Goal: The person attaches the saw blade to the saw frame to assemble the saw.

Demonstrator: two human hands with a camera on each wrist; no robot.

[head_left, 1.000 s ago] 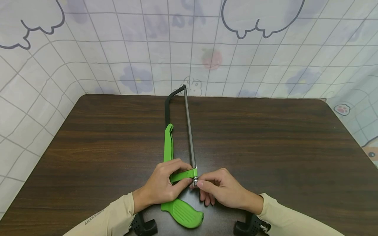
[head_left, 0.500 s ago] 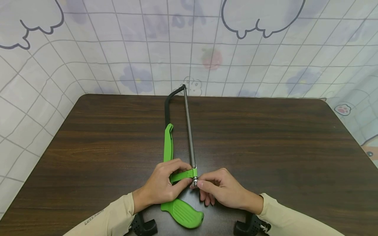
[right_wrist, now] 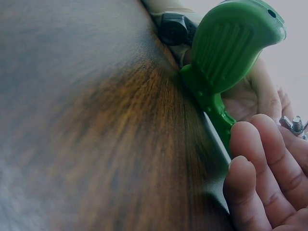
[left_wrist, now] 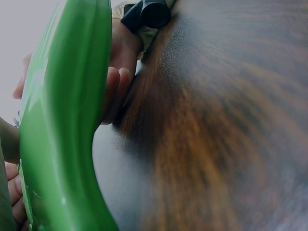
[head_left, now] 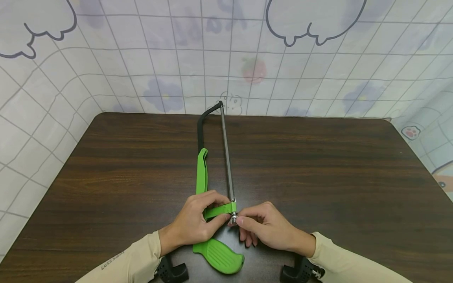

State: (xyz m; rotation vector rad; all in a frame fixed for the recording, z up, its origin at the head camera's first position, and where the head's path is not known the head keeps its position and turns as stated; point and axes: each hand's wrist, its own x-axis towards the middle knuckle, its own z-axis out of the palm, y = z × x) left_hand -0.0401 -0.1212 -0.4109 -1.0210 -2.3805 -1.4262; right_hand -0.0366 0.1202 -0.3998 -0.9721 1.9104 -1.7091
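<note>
Table (head_left: pixel 336 169) bears one saw (head_left: pixel 202 173), its one black tip (head_left: pixel 220 105) by the middle of the far edge, one green handle (head_left: pixel 219 256) toward the near edge. One left hand (head_left: pixel 196 218) grips the frame (head_left: pixel 216 211); one right hand (head_left: pixel 269 228) pinches one wing nut (head_left: pixel 233 219).

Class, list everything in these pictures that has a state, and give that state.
Left grip: holding the frame's near green arm
Right grip: thumb and finger pinching the wing nut
Wing nut: on its bolt; tightness can't be told
Blade: straight, spanning the frame
Frame: assembled
Handle: no fingers around it
Sleeves: down to the wrists
</note>
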